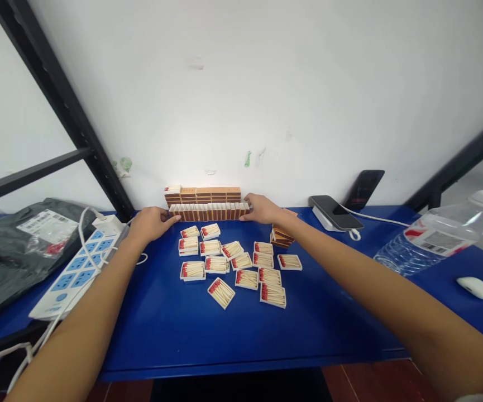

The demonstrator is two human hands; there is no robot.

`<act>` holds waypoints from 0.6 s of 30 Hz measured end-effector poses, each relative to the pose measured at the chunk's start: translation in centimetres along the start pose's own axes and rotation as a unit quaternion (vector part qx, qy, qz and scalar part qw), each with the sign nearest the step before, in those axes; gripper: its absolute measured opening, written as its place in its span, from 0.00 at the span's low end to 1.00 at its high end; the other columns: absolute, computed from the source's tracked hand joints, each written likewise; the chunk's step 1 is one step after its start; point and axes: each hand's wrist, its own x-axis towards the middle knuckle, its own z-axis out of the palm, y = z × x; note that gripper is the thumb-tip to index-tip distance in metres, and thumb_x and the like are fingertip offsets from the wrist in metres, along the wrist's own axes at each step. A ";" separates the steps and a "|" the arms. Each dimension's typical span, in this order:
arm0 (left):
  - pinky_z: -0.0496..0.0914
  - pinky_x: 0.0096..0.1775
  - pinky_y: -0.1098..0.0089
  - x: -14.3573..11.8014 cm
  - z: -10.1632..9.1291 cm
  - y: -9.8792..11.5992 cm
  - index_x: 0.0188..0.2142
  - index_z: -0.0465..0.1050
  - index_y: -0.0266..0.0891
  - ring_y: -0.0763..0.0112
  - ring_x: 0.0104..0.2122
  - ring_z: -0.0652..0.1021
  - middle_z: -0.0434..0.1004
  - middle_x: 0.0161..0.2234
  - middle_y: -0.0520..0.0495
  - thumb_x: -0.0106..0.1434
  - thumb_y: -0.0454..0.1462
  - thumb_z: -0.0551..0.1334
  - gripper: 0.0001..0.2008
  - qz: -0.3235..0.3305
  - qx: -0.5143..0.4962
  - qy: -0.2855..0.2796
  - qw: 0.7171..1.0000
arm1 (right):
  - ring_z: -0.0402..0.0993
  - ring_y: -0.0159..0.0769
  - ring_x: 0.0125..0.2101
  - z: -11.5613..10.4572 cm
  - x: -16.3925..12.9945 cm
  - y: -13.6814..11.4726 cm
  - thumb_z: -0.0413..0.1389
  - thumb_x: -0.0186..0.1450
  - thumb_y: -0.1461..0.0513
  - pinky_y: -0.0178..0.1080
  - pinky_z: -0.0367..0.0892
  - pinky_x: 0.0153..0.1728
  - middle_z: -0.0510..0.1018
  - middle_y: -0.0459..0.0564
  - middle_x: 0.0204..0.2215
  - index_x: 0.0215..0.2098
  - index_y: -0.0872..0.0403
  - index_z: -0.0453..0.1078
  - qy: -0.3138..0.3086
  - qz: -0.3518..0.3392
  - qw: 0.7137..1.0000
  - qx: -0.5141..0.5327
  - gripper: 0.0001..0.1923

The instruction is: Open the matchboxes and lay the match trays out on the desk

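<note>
A long row of matchbox sleeves (210, 212) stands on edge near the wall, its pale openings facing up. My left hand (151, 224) presses the row's left end, and my right hand (262, 209) presses its right end, so the row is held between them. Behind it lies a stack of matchboxes (218, 194) against the wall, with a match-filled tray on its left end. In front, several open matchbox trays (221, 292) full of red-tipped matches lie spread over the blue table (182, 335). Some trays are piled on one another.
A small pile of matchboxes (281, 237) sits beside my right forearm. Farther right are a phone on a charger (335, 212), a second phone (364, 187), a water bottle (434, 237) and a white earbud case (479, 287). On the left lie a power strip (76, 268) and a dark plastic bag (19, 251).
</note>
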 end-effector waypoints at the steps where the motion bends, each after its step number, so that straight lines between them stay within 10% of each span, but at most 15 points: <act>1: 0.71 0.37 0.61 0.0 -0.1 -0.1 0.40 0.85 0.41 0.47 0.41 0.83 0.86 0.40 0.39 0.65 0.62 0.57 0.30 -0.003 0.000 0.002 1.000 | 0.79 0.50 0.50 0.0 0.0 0.2 0.69 0.64 0.51 0.42 0.72 0.46 0.80 0.63 0.55 0.57 0.57 0.70 -0.002 0.014 1.000 -0.008 0.30; 6: 0.72 0.38 0.62 -0.2 -0.2 -0.1 0.40 0.85 0.41 0.47 0.42 0.83 0.86 0.42 0.38 0.64 0.63 0.58 0.31 -0.009 -0.003 0.005 1.000 | 0.82 0.53 0.42 0.1 -0.1 -0.2 0.68 0.63 0.46 0.44 0.73 0.39 0.84 0.62 0.42 0.43 0.55 0.77 -0.020 0.056 0.997 -0.050 0.22; 18: 0.72 0.38 0.61 0.1 0.0 -1.0 0.37 0.83 0.39 0.46 0.41 0.83 0.86 0.39 0.35 0.64 0.65 0.56 0.33 -0.022 -0.011 0.004 1.000 | 0.83 0.52 0.42 -0.1 0.7 -2.9 0.65 0.66 0.46 0.43 0.72 0.37 0.86 0.60 0.41 0.43 0.54 0.80 -0.019 0.042 0.998 -0.041 0.20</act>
